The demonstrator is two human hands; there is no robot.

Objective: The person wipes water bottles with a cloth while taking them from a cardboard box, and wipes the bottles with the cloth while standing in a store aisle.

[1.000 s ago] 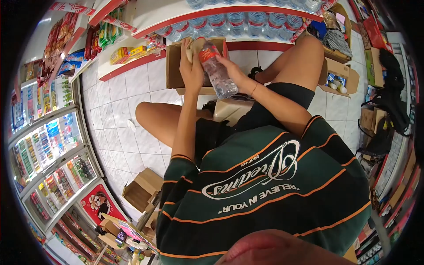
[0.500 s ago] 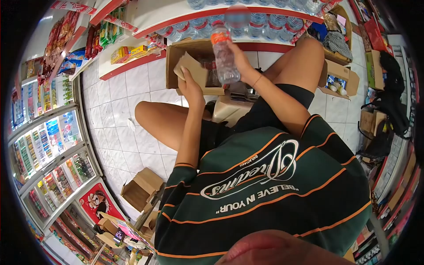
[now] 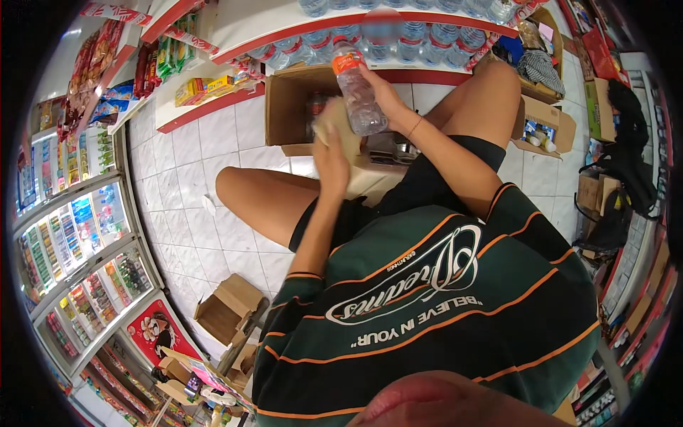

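My right hand (image 3: 383,94) is closed around a clear plastic bottle (image 3: 361,103) with a red cap and an orange label, held tilted with its cap away from me. My left hand (image 3: 331,153), blurred by motion, grips a folded beige cloth (image 3: 340,128) against or just beside the bottle's lower left side; I cannot tell whether they touch. Behind the cloth, an open cardboard box (image 3: 288,107) stands on the floor with bottles in it, partly hidden.
Water bottles (image 3: 413,44) line the red-edged shelf (image 3: 341,28) ahead. A glass-front drinks cooler (image 3: 78,220) stands at left. An open carton (image 3: 228,306) lies on the tiled floor (image 3: 185,178). Another carton with small bottles (image 3: 542,135) is at right.
My left hand has moved right with the cloth, up to the bottle. The bottle has shifted slightly left in my right hand.
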